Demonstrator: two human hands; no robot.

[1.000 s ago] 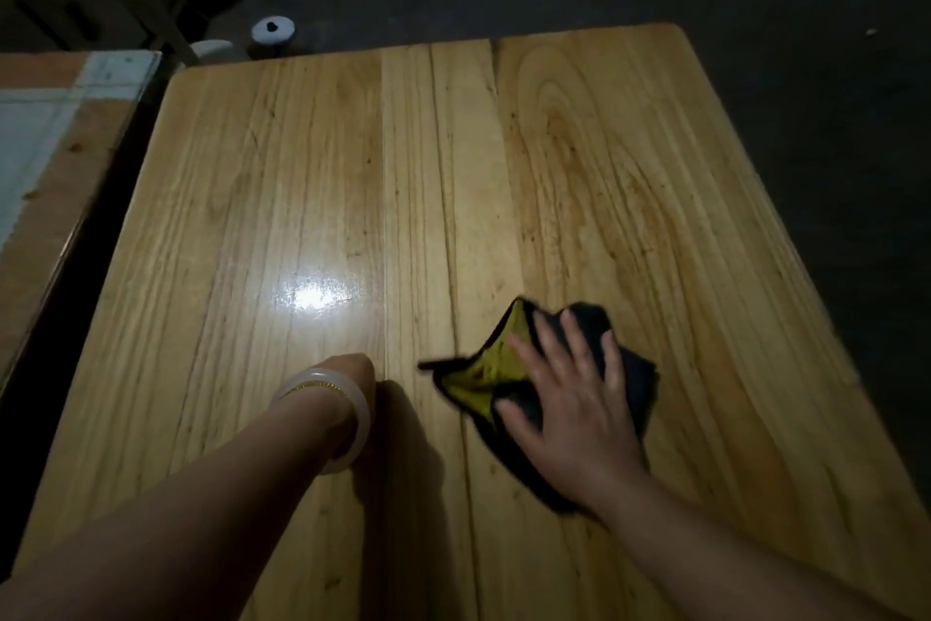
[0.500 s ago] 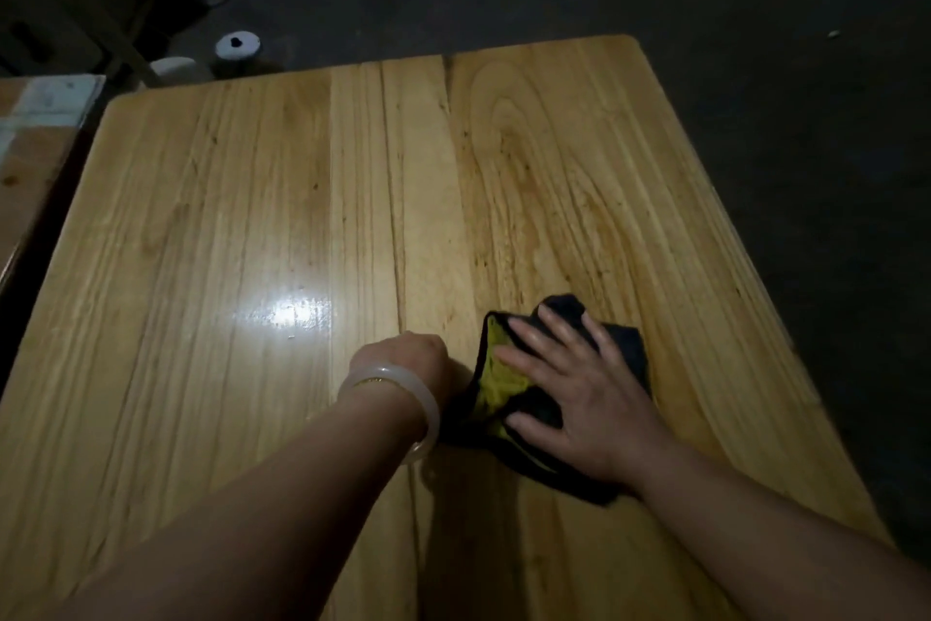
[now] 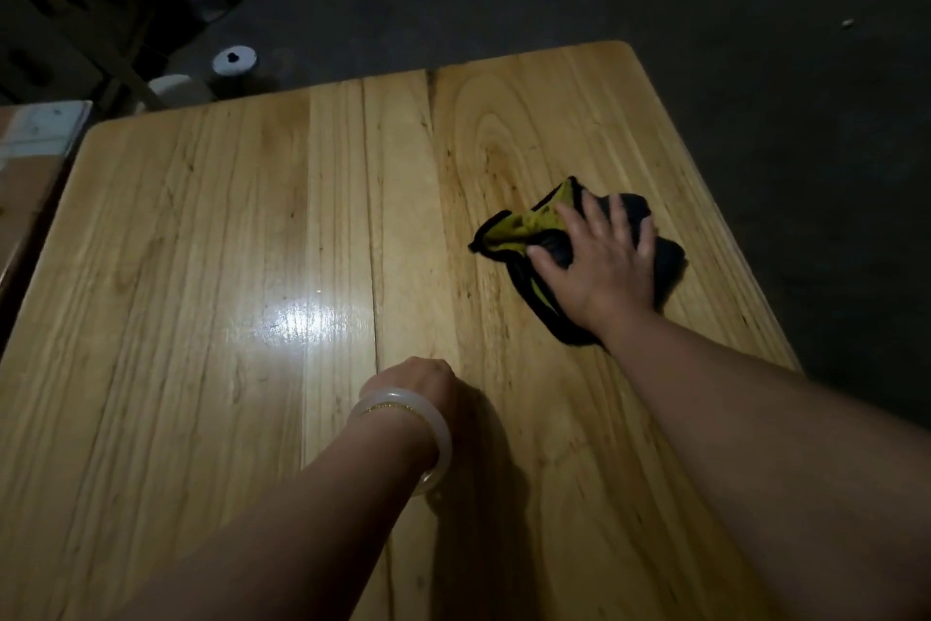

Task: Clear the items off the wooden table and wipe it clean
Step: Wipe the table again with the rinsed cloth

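The wooden table fills most of the view, its top glossy with a light glare near the middle. A crumpled black and yellow cloth lies on the right part of the table. My right hand presses flat on the cloth, fingers spread over it. My left hand rests on the table nearer to me, curled downward so its fingers are hidden behind the wrist. A pale bangle sits on that wrist. No other item shows on the tabletop.
A second surface with a white panel abuts the table's left edge. On the dark floor beyond the far edge stand a white roll and dark furniture legs. Dark floor runs along the table's right edge.
My right hand has slid the cloth away from me and to the right, away from my left hand. The left hand stays resting on the table.
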